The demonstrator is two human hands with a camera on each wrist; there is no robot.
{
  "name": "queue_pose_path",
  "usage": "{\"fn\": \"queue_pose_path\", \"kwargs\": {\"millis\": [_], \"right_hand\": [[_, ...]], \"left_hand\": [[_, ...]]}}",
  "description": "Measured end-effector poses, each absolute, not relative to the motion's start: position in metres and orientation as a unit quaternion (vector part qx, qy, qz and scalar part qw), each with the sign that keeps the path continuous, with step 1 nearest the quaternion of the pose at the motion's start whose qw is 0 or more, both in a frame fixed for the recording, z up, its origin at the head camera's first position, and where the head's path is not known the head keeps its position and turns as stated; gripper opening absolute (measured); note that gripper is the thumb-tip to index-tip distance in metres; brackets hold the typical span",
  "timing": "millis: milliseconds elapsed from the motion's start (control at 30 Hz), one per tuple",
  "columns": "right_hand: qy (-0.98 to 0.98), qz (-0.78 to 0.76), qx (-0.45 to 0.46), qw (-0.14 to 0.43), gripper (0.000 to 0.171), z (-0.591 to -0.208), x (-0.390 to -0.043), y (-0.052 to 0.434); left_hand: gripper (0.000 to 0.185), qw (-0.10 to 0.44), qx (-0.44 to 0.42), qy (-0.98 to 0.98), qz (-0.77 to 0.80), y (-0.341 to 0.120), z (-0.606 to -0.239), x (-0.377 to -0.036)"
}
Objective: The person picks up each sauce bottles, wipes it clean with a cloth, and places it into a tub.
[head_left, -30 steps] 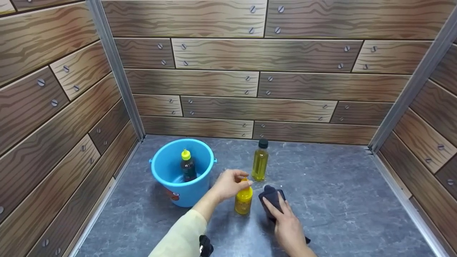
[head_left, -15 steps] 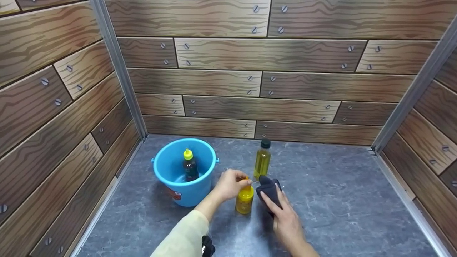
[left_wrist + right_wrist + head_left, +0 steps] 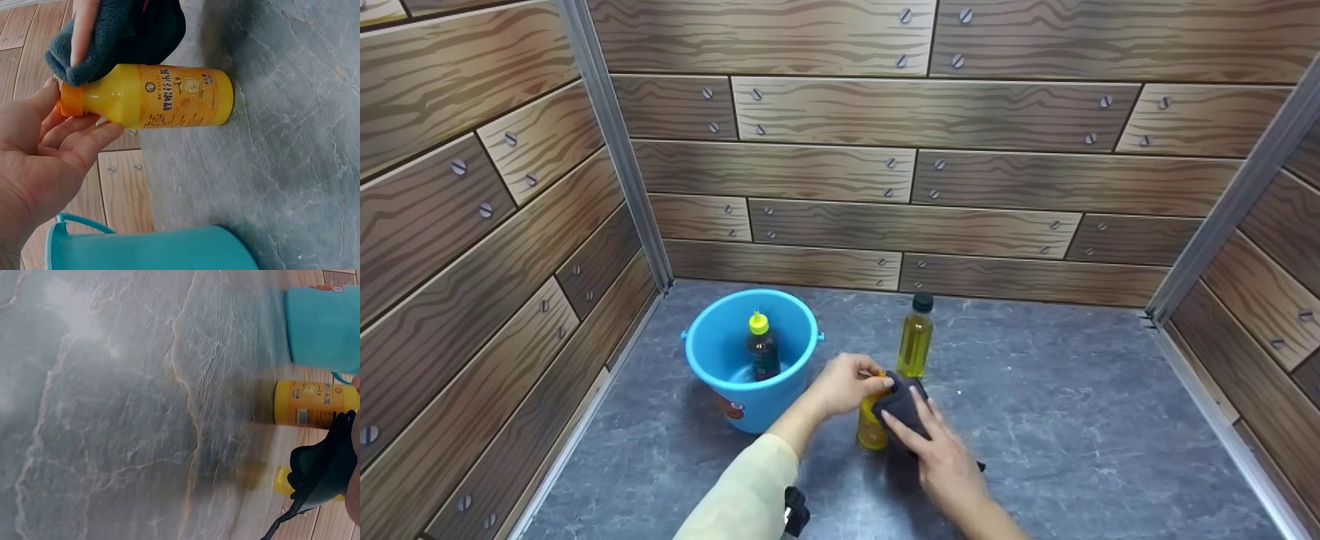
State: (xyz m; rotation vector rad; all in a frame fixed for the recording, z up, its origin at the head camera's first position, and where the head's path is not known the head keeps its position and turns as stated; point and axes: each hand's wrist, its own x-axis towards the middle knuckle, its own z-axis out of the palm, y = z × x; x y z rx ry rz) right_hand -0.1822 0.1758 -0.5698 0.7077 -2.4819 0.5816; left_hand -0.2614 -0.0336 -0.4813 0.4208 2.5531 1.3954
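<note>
A yellow squeeze bottle with an orange cap and printed label stands upright on the tabletop. My left hand pinches it at the cap between thumb and fingers. My right hand holds a folded dark plush cloth, its fingers spread over the top of it. In the left wrist view the cloth lies against the bottle's cap and shoulder, on the side away from my left palm. The head view shows it hiding the bottle's upper right part. Part of the cloth hangs below my right hand in the right wrist view.
A blue bucket stands left of my left hand, holding a dark bottle with a yellow-green nozzle cap. Just behind the cloth is an oil bottle with a black cap. Wood-patterned walls enclose the grey marbled tabletop.
My right hand has brought the cloth leftward onto the yellow squeeze bottle, after a slight move forward. The left hand keeps its pinch on the cap. The head view has shifted slightly.
</note>
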Motion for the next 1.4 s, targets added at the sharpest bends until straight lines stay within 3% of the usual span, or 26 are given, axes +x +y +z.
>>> {"fn": "queue_pose_path", "kwargs": {"millis": [500, 800, 1400], "right_hand": [[-0.941, 0.173, 0.240, 0.164, 0.079, -0.562, -0.191, 0.149], [-0.924, 0.177, 0.253, 0.227, 0.075, -0.565, -0.191, 0.144], [-0.929, 0.181, 0.246, 0.209, 0.085, -0.579, -0.190, 0.146]], "left_hand": [[0.019, 0.119, 0.153, 0.853, 0.485, -0.037, -0.478, -0.263], [0.018, 0.113, 0.152, 0.861, 0.472, -0.037, -0.478, -0.263], [0.017, 0.138, 0.140, 0.852, 0.485, -0.040, -0.477, -0.263]]}}
